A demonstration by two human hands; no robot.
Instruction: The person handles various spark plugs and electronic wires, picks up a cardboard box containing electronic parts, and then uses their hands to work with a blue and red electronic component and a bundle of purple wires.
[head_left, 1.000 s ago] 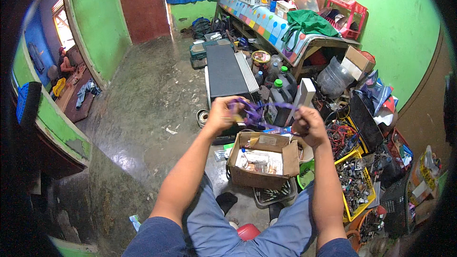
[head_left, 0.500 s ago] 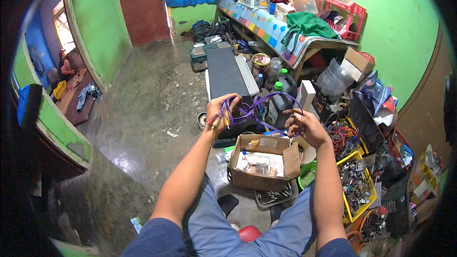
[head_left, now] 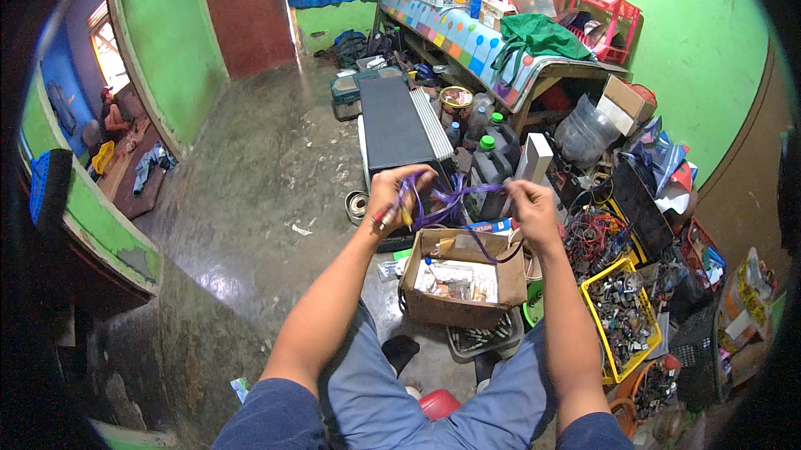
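A purple audio-video cable (head_left: 453,198) is stretched between my two hands above an open cardboard box (head_left: 450,311). My left hand (head_left: 395,200) is closed round its coiled part, with red and yellow plugs sticking out by the palm. Opposite it, my right hand (head_left: 536,210) pinches the cable and pulls a length sideways. A slack loop of the same cable droops over the box's right rim. Inside the box lie white papers and small packets; a clear tub (head_left: 484,340) of small parts sits just below it.
To the right stand a yellow crate (head_left: 587,308) of small parts and a heap of red wires (head_left: 602,231). Dark jugs with green caps (head_left: 487,168) and a long black-topped case (head_left: 394,120) lie beyond. Bare floor (head_left: 242,200) extends left.
My right hand has gone from spread fingers under a raised loop to a pinch on the cable. The loop now hangs down, and the strand between my hands is tighter.
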